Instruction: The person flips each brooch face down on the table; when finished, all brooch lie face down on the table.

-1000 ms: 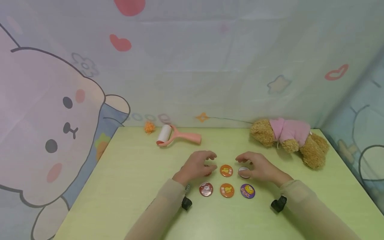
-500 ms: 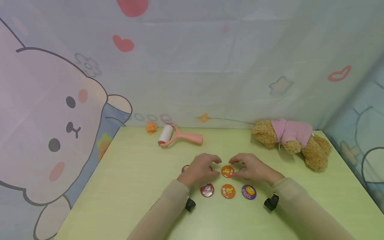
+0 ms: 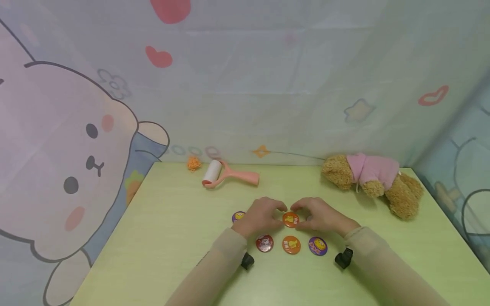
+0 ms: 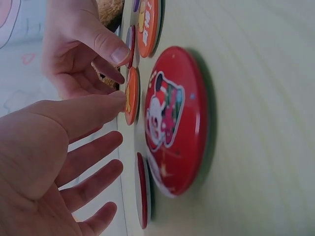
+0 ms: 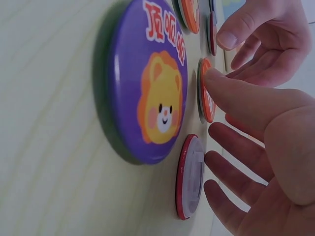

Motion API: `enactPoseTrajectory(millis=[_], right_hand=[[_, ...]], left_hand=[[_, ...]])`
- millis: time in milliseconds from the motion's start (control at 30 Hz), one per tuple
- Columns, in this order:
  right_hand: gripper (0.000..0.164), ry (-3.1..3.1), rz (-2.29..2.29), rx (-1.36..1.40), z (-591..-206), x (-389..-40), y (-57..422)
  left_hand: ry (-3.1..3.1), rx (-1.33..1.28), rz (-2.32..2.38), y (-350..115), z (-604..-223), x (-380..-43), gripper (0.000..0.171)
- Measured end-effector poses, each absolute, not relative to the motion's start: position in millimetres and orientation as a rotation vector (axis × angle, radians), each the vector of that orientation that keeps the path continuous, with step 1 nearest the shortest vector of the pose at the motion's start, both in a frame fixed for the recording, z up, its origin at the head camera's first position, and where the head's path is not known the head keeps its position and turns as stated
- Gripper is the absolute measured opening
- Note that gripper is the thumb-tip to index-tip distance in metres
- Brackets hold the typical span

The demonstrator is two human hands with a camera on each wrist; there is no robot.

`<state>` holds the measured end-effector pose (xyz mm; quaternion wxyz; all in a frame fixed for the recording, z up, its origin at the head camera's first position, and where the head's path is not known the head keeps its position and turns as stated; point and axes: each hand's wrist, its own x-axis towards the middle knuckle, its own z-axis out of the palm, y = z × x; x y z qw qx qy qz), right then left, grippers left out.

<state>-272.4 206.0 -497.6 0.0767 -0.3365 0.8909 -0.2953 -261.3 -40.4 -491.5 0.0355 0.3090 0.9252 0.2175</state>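
Observation:
An orange badge (image 3: 291,219) with a yellow thumbs-up lies in the back row, between my two hands. My left hand (image 3: 262,216) is on its left, the thumb tip right at the rim in the left wrist view. From the right comes my right hand (image 3: 323,216), its thumb tip overlapping the badge's edge in the right wrist view. The other fingers of both hands are spread and loosely bent. Under my right hand lies a red-rimmed badge (image 5: 190,177), back side up; another red-rimmed badge (image 4: 142,189) lies by my left fingers. Both are mostly hidden in the head view.
The front row has a red badge (image 3: 264,243), an orange badge (image 3: 291,245) and a purple lion badge (image 3: 317,246). Another purple badge (image 3: 239,216) peeks out left of my left hand. Farther back lie a lint roller (image 3: 229,174), an orange tuft (image 3: 193,163) and a teddy bear (image 3: 371,180).
My right hand has moved left, from over the face-down badge to the orange one. My left hand has shifted right towards it, uncovering the purple badge. The head view has shifted slightly.

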Motion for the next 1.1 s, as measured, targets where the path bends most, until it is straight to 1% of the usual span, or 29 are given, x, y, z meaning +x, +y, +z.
enactPoseTrajectory(millis=[367,600,800,1100], right_hand=[[0.046,2.658,-0.883,-1.026,-499,-272,204],[0.038,2.681,-0.896,-1.074,-499,-272,202],[0.035,2.696,-0.872,-1.131,-499,-271,201],[0.036,2.685,-0.868,-1.096,-499,-271,202]], left_hand=[[2.887,0.939,0.601,-30,-493,-261,0.033],[2.895,0.924,0.581,-27,-493,-262,0.033],[2.895,0.920,0.592,-27,-493,-261,0.028],[2.895,0.943,0.596,-25,-493,-261,0.026]])
